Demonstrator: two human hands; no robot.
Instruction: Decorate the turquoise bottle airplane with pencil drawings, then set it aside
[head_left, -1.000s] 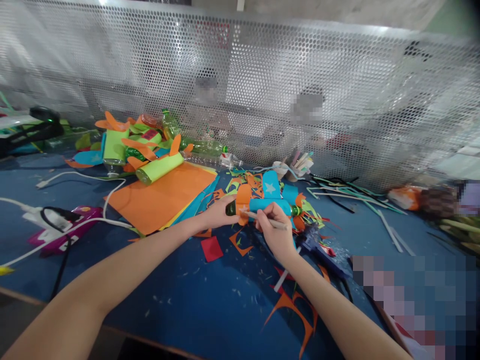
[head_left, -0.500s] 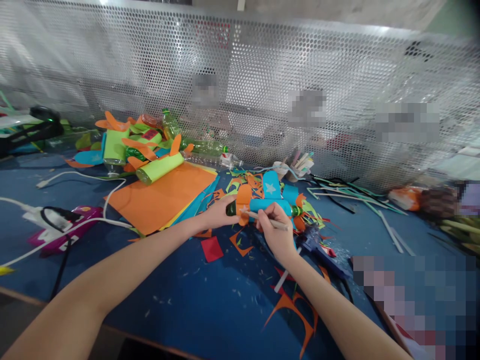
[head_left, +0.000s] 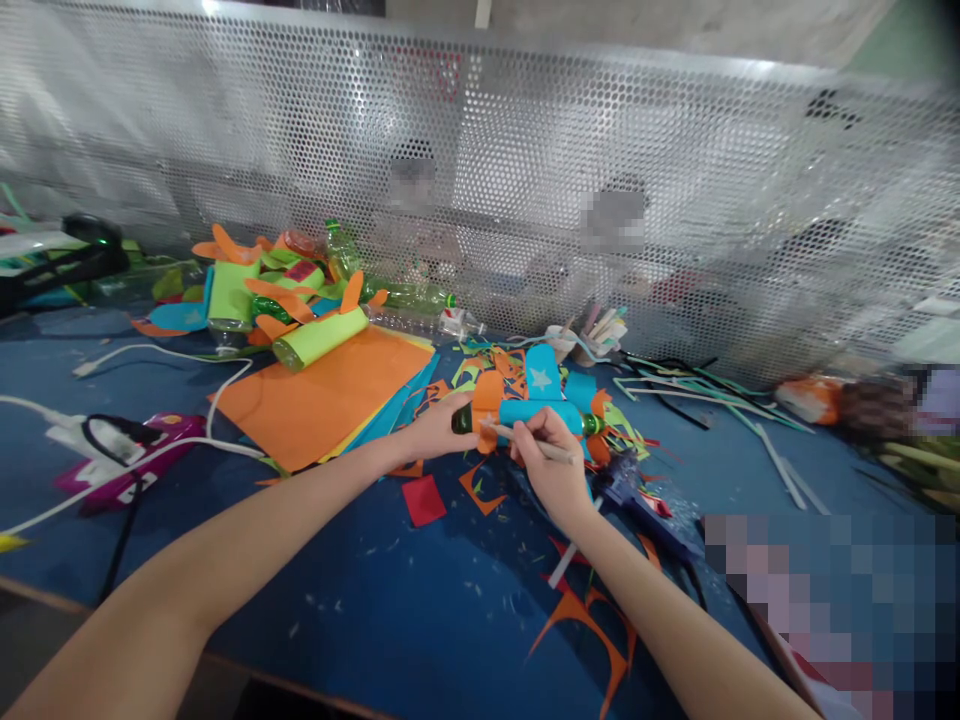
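Note:
A green plastic bottle (head_left: 592, 424) lies on its side, wrapped in blue paper (head_left: 529, 410), with orange paper (head_left: 489, 390) across its base end and a blue flap with a white star (head_left: 541, 374) behind it. My left hand (head_left: 442, 425) is closed around the base end and steadies it. A pale pen-like stick (head_left: 553, 452) is pinched in my right hand (head_left: 551, 455), its tip touching the orange paper near a small star. Just right of that hand lies a dark blue glue gun (head_left: 649, 510) with a white glue stick beside it.
Orange, yellow and blue sheets (head_left: 330, 400) are stacked on the left, with paper-covered bottles (head_left: 321, 338) behind. Paper scraps (head_left: 499, 365) surround the bottle. A purple power strip (head_left: 150, 460) with white cables lies far left. A pen cup (head_left: 600, 338) stands before the perforated metal screen (head_left: 510, 180).
Both hands stay almost in place on the bottle. The stick's tip remains at the orange paper, with barely any shift.

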